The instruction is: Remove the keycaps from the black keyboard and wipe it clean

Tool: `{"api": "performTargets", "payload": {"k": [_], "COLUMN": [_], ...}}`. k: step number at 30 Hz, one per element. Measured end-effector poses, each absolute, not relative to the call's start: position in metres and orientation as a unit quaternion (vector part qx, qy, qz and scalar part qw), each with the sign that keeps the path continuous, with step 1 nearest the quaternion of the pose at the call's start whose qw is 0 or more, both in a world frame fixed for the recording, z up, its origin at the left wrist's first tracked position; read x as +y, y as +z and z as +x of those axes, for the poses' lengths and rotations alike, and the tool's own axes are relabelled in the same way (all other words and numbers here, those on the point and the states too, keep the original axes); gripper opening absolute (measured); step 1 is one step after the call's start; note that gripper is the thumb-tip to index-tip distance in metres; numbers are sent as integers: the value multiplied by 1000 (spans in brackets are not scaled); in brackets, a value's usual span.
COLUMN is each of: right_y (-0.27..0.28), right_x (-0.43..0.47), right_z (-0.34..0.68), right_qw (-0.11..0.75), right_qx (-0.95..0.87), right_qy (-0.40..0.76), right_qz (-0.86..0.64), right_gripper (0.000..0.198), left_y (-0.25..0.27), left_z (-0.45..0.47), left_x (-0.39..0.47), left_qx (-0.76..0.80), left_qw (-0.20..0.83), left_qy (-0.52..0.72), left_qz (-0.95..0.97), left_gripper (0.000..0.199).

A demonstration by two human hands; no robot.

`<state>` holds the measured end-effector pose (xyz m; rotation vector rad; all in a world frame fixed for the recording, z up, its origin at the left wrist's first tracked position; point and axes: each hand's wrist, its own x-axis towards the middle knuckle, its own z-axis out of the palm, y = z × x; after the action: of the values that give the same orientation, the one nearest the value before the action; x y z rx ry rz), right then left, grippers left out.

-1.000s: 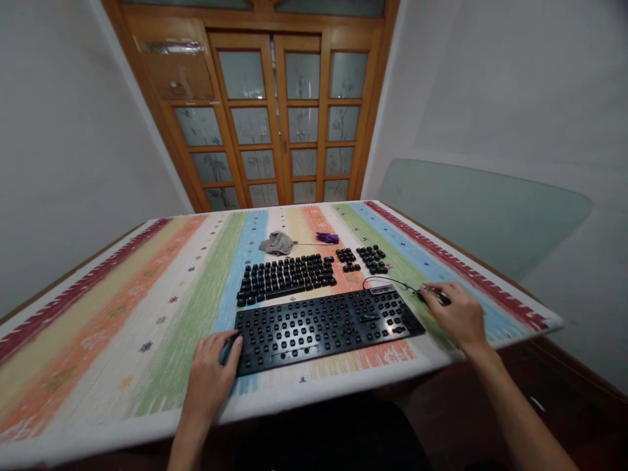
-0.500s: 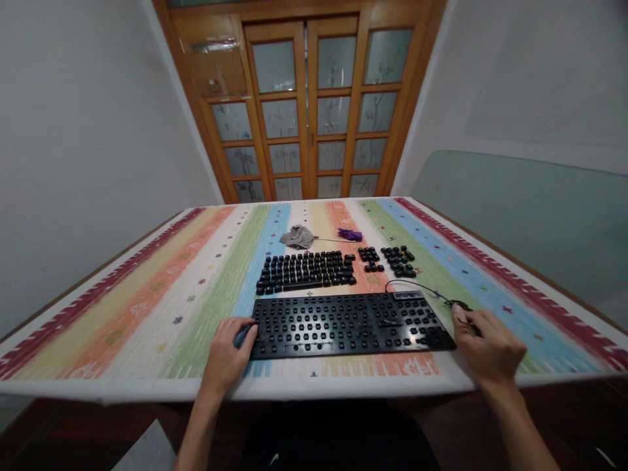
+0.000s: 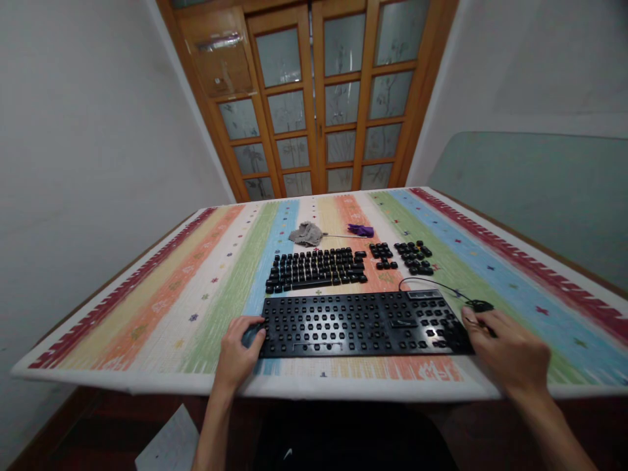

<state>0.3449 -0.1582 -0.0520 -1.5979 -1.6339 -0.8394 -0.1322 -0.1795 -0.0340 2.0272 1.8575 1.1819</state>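
Note:
A black keyboard base with its keycaps off (image 3: 324,327) lies flat near the table's front edge. My left hand (image 3: 240,350) is closed at its left end, thumb and forefinger pinching the edge. At the opposite end, my right hand (image 3: 513,350) has curled fingers against the right edge; its fingertips are partly hidden. Just beyond that hand lies a bundled black cable (image 3: 479,305), running back to the base. Behind the base, black keycaps (image 3: 314,269) sit in rows. More keycaps form smaller groups, the arrow and navigation keys (image 3: 381,251) and number-pad keys (image 3: 413,256).
A crumpled grey cloth (image 3: 307,234) and a purple item, perhaps a glove (image 3: 360,230), lie farther back, with a thin rod (image 3: 341,236) between them. A striped tablecloth (image 3: 206,297) covers the table. Wooden glazed doors (image 3: 314,98) stand beyond.
The view has shifted and tilted slightly, so the table items appear farther right. Both hands stay at the keyboard's ends, with no clear change in their hold.

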Motion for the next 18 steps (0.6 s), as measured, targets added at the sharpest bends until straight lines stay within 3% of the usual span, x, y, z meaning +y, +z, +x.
{"api": "performTargets", "payload": {"k": [13,18], "right_y": [-46,-50], "right_x": [-155,-156], "right_z": [346,350], "right_qw": [308,319], "right_qx": [-632,-632], "right_qy": [-403,-356], "right_qz": [-586,-610], "right_gripper": [55,56], "left_y": [-36,-34], "left_z": [-132,-134], "left_x": [-180,-177], "left_qx": [618,624], "left_qw": [79,58], "left_qy": [407,430], "left_qz": [668,650], "left_gripper": [19,22]}}
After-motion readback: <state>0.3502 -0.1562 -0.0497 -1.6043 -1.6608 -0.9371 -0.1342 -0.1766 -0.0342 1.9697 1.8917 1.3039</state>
